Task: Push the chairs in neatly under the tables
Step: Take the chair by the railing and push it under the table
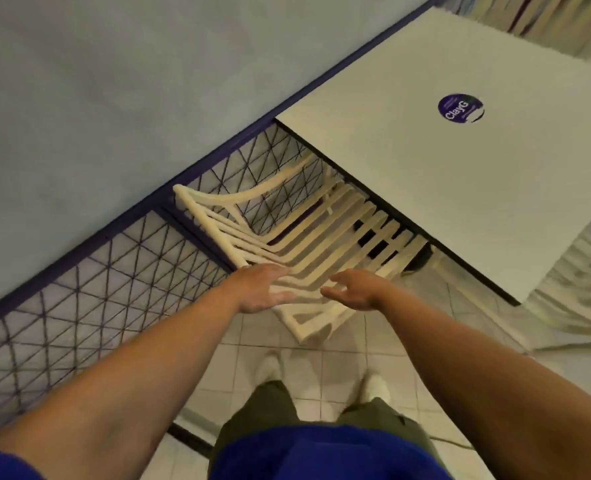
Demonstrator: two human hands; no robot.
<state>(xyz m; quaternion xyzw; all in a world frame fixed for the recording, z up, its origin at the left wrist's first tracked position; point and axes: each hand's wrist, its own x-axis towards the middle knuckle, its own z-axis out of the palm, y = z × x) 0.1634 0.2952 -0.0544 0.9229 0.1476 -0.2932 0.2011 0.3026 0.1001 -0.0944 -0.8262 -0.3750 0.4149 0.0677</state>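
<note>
Left hand (262, 289) and right hand (352, 292), both open and empty, reach at the chair (321, 237) back, probably to push. Its seat sits partly under the table (460, 174).

Both bare arms stretch forward from the lower corners of the frame and meet near its centre. The left hand (259, 289) is flat, palm down, fingers straight. The right hand (354, 294) is just beside it, not touching, with fingers loosely curled and holding nothing.
</note>
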